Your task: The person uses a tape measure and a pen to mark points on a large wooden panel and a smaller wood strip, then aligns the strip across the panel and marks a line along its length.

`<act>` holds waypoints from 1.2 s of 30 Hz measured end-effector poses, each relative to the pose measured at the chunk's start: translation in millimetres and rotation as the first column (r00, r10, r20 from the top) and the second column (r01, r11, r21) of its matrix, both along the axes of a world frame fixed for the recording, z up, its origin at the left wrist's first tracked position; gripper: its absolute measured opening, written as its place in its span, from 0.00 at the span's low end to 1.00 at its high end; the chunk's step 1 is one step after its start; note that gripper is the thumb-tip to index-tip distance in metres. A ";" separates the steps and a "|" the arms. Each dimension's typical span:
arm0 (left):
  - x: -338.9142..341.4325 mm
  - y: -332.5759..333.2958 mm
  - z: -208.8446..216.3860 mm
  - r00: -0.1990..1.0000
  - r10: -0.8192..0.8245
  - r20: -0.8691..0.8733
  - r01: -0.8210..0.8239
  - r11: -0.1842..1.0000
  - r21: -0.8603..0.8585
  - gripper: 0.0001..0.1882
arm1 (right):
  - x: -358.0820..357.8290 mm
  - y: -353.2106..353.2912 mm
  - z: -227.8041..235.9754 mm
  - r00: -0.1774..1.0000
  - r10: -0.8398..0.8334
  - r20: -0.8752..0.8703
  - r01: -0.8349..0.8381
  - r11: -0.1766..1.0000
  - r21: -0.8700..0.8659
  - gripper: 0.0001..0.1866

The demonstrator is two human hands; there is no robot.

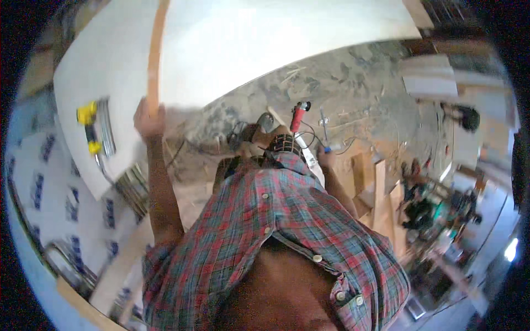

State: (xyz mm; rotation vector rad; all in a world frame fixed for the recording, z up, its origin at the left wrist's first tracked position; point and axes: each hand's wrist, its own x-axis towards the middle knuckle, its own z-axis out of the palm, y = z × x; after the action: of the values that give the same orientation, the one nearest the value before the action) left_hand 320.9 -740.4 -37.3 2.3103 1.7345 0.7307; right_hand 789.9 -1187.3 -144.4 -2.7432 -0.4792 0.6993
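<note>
My left hand [149,118] is closed round the near end of a long orange-brown wooden strip [156,60], which runs away across a large white panel [265,49]. Low at my right side, my right hand [327,158] appears closed on a thin metal tool with a blue handle [328,149]; the fingers are small and blurred. A red angle grinder [298,118] lies just left of that tool on the dusty floor, its dark cord looping toward my right hand. On the panel's left part rests a yellow and black tool [90,129], beside several metal strips [105,129].
Wooden boards [380,190] lean or lie right of me, near a blurred heap of tools and scraps [428,209]. A pale board [429,76] lies at the far right. Sheeting with blue print [61,193] covers the left side. Sawdust and scraps litter the floor [359,83].
</note>
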 end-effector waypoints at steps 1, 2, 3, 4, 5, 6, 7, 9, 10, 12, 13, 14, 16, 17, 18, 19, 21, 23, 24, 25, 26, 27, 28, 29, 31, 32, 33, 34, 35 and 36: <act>5.3 -1.2 2.1 0.994 0.001 -0.106 -0.005 0.999 -0.037 0.27 | -1.0 -46.3 -8.0 0.998 -0.058 0.002 0.058 0.984 -0.171 0.20; 20.8 -5.3 1.3 0.987 0.031 -0.159 0.002 0.979 0.202 0.28 | -1.7 -84.8 -20.3 0.991 -0.104 0.079 0.123 0.948 -0.293 0.22; 38.2 -4.6 4.7 0.983 -0.146 -0.112 0.178 0.904 0.390 0.28 | -8.5 -116.7 -30.8 0.989 -0.080 0.125 0.113 0.952 -0.285 0.21; 54.3 -16.2 11.6 0.989 -0.122 -0.080 0.137 0.966 0.217 0.26 | -13.1 -152.9 -47.7 0.974 -0.178 0.143 0.201 0.965 -0.168 0.21; 75.7 -29.9 18.6 0.984 0.065 0.165 -0.029 0.977 -0.211 0.25 | -31.4 -179.6 -62.1 0.937 -0.118 0.330 0.122 0.993 0.009 0.19; 100.7 -32.1 26.3 0.968 0.107 0.225 -0.006 0.913 -0.409 0.28 | -33.7 -187.6 -82.4 0.948 -0.210 0.240 0.228 0.972 -0.052 0.18; 124.1 -33.9 35.1 0.957 0.107 0.270 0.034 0.883 -0.468 0.32 | -44.3 -195.8 -96.7 0.934 -0.348 0.079 0.337 0.932 0.132 0.19; 183.5 -77.4 37.2 0.935 -0.010 0.355 0.093 0.971 -0.219 0.38 | -60.5 -186.1 -115.5 0.862 -0.486 -0.143 0.507 0.827 0.243 0.19; 208.6 -83.7 40.0 0.952 -0.078 0.297 0.150 0.962 -0.229 0.40 | -67.5 -173.8 -119.9 0.863 -0.506 -0.006 0.492 0.838 0.236 0.18; 266.5 -94.4 36.5 0.928 -0.155 0.338 0.221 0.961 -0.165 0.42 | -70.0 -144.3 -114.8 0.835 -0.536 0.123 0.512 0.839 0.185 0.18; 294.9 -92.8 34.2 0.896 -0.224 0.383 0.284 0.953 -0.106 0.43 | -63.0 -127.1 -108.5 0.803 -0.590 0.083 0.550 0.788 0.276 0.18; 323.2 -87.1 31.9 0.915 -0.232 0.332 0.275 0.957 -0.090 0.44 | -44.6 -110.6 -101.3 0.762 -0.645 0.051 0.591 0.726 0.351 0.18; 371.5 -78.8 25.4 0.943 -0.244 0.226 0.261 0.964 -0.048 0.46 | 1.6 -93.7 -83.7 0.873 -0.476 0.106 0.458 0.876 0.152 0.22; 393.1 -76.0 21.6 0.963 -0.210 0.168 0.227 0.970 -0.087 0.46 | 17.0 -87.9 -75.3 0.826 -0.515 0.230 0.464 0.852 0.241 0.23; 411.1 -71.6 19.0 0.971 -0.200 0.131 0.209 0.976 -0.054 0.45 | 40.2 -90.6 -65.8 0.824 -0.541 0.170 0.489 0.830 0.268 0.21; 432.0 -65.3 17.1 0.975 -0.200 0.093 0.204 0.978 -0.037 0.44 | 68.1 -94.6 -57.1 0.811 -0.577 0.097 0.532 0.797 0.286 0.17; 469.8 -51.3 13.6 0.979 -0.190 0.078 0.191 0.982 -0.008 0.43 | 115.5 -109.1 -39.9 0.789 -0.600 0.135 0.516 0.765 0.386 0.20; 491.2 -44.6 11.8 0.982 -0.178 0.056 0.177 0.984 0.016 0.43 | 156.2 -123.8 -21.3 0.786 -0.615 0.054 0.523 0.710 0.471 0.18; 502.4 -39.7 11.5 0.986 -0.161 0.050 0.163 0.986 -0.024 0.42 | 173.3 -125.6 -12.1 0.816 -0.577 -0.034 0.496 0.668 0.554 0.17; 512.2 -35.4 10.9 0.985 -0.158 0.064 0.162 0.985 -0.059 0.41 | 189.7 -124.2 -1.8 0.780 -0.616 -0.110 0.561 0.610 0.559 0.15; 520.6 -32.1 10.2 0.989 -0.141 0.038 0.144 0.988 -0.063 0.41 | 204.7 -116.9 8.5 0.811 -0.571 -0.123 0.522 0.613 0.593 0.15; 527.2 -29.2 9.1 0.987 -0.160 0.030 0.162 0.985 -0.066 0.41 | 216.1 -105.6 19.1 0.815 -0.573 -0.088 0.487 0.594 0.640 0.15; 532.8 -26.1 8.2 0.984 -0.175 0.019 0.176 0.983 -0.055 0.40 | 223.7 -92.6 30.3 0.818 -0.574 -0.033 0.427 0.569 0.703 0.14; 537.1 -22.0 7.7 0.981 -0.167 0.093 0.177 0.978 -0.112 0.40 | 234.7 -74.0 41.0 0.826 -0.561 -0.052 0.465 0.627 0.625 0.13; 544.0 -17.1 8.9 0.983 -0.182 -0.017 0.179 0.976 -0.125 0.39 | 247.5 -25.2 64.2 0.874 -0.456 -0.169 0.434 0.575 0.694 0.13; 544.3 -12.0 11.4 0.959 -0.234 0.161 0.254 0.960 -0.117 0.38 | 256.3 4.5 72.9 0.861 -0.437 -0.259 0.475 0.510 0.717 0.13; 546.5 -13.4 11.1 0.977 -0.145 0.157 0.152 0.988 -0.035 0.39 | 265.2 33.5 78.8 0.903 -0.335 -0.270 0.419 0.537 0.732 0.13; 549.4 -13.6 11.0 0.979 -0.091 0.180 0.090 0.996 0.015 0.39 | 267.1 56.1 83.9 0.904 -0.288 -0.315 0.423 0.512 0.748 0.13; 550.6 -12.1 11.0 0.978 -0.097 0.185 0.084 0.994 0.073 0.39 | 272.7 76.7 88.8 0.900 -0.280 -0.334 0.432 0.476 0.766 0.13; 554.1 -13.2 10.5 0.975 -0.110 0.192 0.098 0.992 0.074 0.38 | 280.0 95.4 92.4 0.911 -0.245 -0.332 0.412 0.485 0.772 0.13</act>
State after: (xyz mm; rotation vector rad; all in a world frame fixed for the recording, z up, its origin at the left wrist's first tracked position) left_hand 875.0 -753.7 -26.8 2.2618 1.5149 0.9703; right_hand 1069.9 -1091.9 -52.0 -1.7425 -0.1423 0.4304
